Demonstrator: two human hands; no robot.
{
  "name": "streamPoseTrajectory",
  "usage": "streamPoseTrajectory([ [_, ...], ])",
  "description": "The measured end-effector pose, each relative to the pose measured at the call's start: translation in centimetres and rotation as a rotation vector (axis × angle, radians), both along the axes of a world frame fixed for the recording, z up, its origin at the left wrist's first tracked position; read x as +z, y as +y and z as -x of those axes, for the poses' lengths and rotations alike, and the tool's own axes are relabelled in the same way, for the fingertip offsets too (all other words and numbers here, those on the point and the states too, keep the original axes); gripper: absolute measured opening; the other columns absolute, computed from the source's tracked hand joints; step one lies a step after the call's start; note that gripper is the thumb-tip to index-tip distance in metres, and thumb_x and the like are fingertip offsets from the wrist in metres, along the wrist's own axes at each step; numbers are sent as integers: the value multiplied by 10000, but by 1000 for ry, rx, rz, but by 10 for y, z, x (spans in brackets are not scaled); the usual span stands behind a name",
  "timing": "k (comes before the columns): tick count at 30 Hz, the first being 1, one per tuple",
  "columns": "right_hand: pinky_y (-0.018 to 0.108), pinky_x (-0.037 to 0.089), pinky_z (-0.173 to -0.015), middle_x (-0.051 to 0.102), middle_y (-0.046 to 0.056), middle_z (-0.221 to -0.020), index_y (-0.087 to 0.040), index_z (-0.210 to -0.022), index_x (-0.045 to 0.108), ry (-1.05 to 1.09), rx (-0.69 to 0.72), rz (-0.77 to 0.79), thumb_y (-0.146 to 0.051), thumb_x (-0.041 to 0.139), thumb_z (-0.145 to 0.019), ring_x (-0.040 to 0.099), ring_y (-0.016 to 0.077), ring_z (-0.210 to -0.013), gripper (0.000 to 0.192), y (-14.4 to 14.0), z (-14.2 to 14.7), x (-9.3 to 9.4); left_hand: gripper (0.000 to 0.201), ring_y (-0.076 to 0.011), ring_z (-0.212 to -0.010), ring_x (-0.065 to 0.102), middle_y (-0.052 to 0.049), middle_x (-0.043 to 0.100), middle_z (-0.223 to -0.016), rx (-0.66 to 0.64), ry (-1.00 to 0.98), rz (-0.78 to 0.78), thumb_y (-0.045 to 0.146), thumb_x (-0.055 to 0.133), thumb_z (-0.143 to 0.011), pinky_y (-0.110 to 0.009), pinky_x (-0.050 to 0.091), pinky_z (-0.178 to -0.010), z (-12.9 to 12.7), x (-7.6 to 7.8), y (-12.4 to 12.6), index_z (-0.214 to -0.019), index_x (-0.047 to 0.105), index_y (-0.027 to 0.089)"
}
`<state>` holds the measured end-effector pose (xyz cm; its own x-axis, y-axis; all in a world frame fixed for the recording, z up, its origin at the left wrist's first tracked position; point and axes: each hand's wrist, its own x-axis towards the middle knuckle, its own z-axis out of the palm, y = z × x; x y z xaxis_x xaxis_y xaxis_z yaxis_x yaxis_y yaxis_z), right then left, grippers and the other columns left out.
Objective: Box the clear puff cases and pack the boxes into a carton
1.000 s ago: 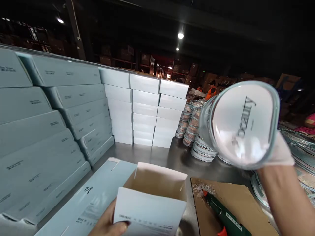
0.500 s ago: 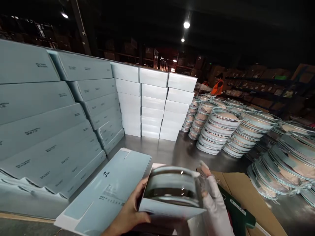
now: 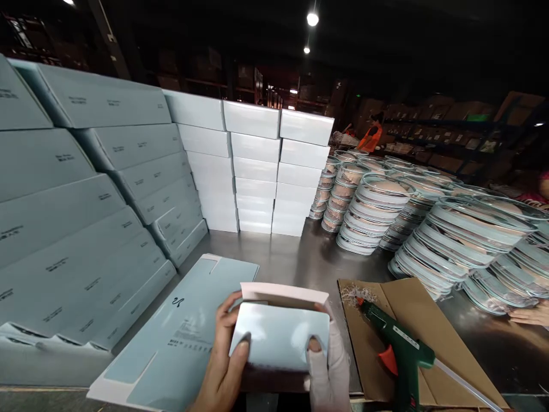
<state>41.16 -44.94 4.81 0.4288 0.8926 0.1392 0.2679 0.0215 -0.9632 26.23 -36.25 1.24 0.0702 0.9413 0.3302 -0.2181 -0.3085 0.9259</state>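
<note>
A small pale-blue carton (image 3: 278, 332) is held in front of me, one end turned toward me, with a white flap standing up at its far edge. My left hand (image 3: 225, 355) grips its left side, thumb on the near face. On the right side, my right hand (image 3: 329, 355), in a white glove with bare fingertips, clasps it with the thumb on the same face. What lies inside the carton is hidden. Beside my left hand, flat printed carton blanks (image 3: 189, 309) lie on the metal table (image 3: 295, 266).
A green glue gun (image 3: 397, 335) with a glue stick rests on brown cardboard (image 3: 446, 332) at right. Pale-blue boxes (image 3: 257, 146) are stacked left and behind. Glass lids stand in stacks (image 3: 373, 214) at right. Another person's hand (image 3: 532, 315) shows at the right edge; an orange-vested person (image 3: 371, 137) is farther back.
The carton has turned and its near end is now covered by a panel; the curved glass seen in it is hidden. My right hand has come in from the right onto the carton.
</note>
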Motion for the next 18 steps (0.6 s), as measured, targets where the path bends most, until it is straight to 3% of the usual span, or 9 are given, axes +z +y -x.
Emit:
streamPoseTrajectory([
  [2,473,462,-1177,342,46,-1694,-344,-1649,199,84,-72,-19,-573,467,-1017,357,311,-1545,723,-1,2,2,254,-329,-1474,450,-115,458,-1559,25,-28,58,522,549,-1005,-510,375,-1196,-3,8,-1,-1106,566,288],
  [4,477,424,-1201,252,49,-1731,-359,-1648,85,69,-70,-65,-563,480,-1008,337,281,-1558,779,-10,-16,9,301,-343,-1530,369,-89,438,-1591,-52,67,144,565,514,-1005,-550,304,-1235,1,14,1,-1074,620,291],
  [6,512,388,-1211,325,111,-1695,-314,-1612,171,-108,-173,-47,-576,526,-955,408,309,-1515,790,-29,-55,18,402,-362,-1586,249,-59,465,-1591,-151,197,210,617,469,-1001,-581,195,-1271,9,18,3,-1056,715,305],
  [8,579,381,-1180,536,221,-1514,-207,-1423,460,-394,-492,177,-587,592,-840,540,404,-1379,708,-53,-104,27,408,-363,-1603,206,-46,545,-1543,-221,258,214,655,526,-957,-581,166,-1280,19,19,5,-1081,758,343],
  [9,636,386,-1139,645,259,-1343,-179,-1257,577,-496,-609,426,-580,624,-766,578,473,-1300,636,-65,-127,30,397,-359,-1604,211,-44,586,-1513,-241,276,204,663,584,-920,-572,169,-1282,24,19,6,-1114,761,365],
  [11,708,410,-1038,739,242,-962,-202,-914,668,-513,-639,756,-531,685,-668,655,544,-1098,411,-86,-161,32,426,-352,-1603,224,-39,638,-1477,-281,306,198,654,685,-845,-566,193,-1278,31,16,8,-1188,744,407],
  [13,678,509,-869,701,167,-696,-240,-664,634,-395,-579,880,-496,718,-638,717,499,-844,271,-100,-176,28,488,-360,-1599,237,-33,618,-1513,-322,332,222,629,741,-792,-581,220,-1264,37,11,11,-1241,726,436],
  [16,528,587,-664,678,94,-609,-257,-588,639,-158,-513,799,-556,676,-708,715,364,-638,324,-115,-174,15,523,-396,-1579,281,-57,611,-1519,-356,378,212,567,804,-720,-586,262,-1246,41,3,22,-1222,764,426],
  [18,493,610,-735,720,77,-673,-263,-657,701,77,-463,550,-596,698,-732,727,333,-700,341,-125,-169,6,526,-420,-1560,318,-79,641,-1480,-358,393,174,494,856,-660,-583,282,-1241,41,0,32,-1176,800,410],
])
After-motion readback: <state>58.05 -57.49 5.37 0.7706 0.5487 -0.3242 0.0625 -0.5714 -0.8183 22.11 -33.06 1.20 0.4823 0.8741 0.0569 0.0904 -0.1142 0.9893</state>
